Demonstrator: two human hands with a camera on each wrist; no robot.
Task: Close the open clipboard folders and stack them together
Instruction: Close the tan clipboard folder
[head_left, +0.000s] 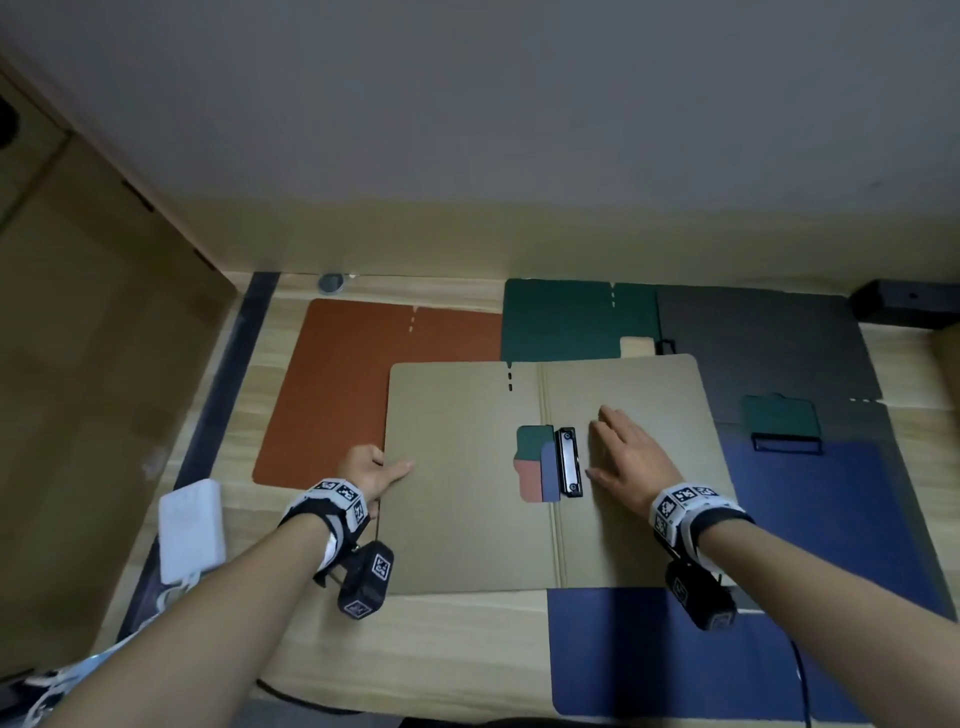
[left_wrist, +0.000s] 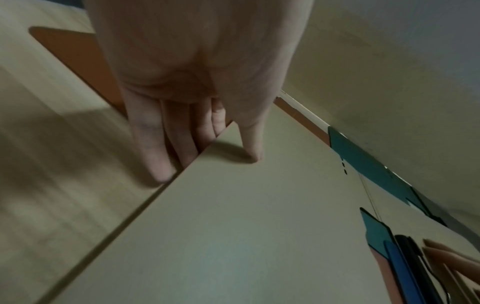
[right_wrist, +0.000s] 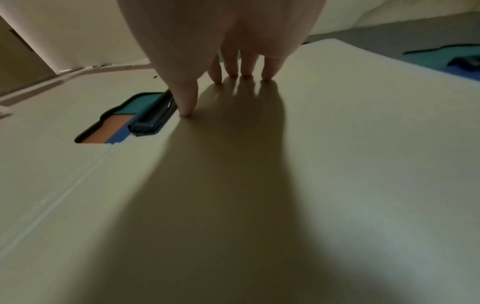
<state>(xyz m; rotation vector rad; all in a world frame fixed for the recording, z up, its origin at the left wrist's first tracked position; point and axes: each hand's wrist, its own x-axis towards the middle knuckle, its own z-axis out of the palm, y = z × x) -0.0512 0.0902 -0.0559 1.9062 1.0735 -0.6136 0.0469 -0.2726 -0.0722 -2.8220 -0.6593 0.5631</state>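
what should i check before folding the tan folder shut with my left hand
1. Left hand grips the left edge of the tan folder, thumb on top, fingers under: ok.
2. Right hand lies flat on the right half, pinning it: ok.
3. Right fingers clear of the black clip: ok, though the thumb sits right beside it.
4. Left half free of anything lying on it: ok.
5. Crease down the middle straight: ok.
6. Whether the folder is clear of the orange folder beneath: cannot tell.
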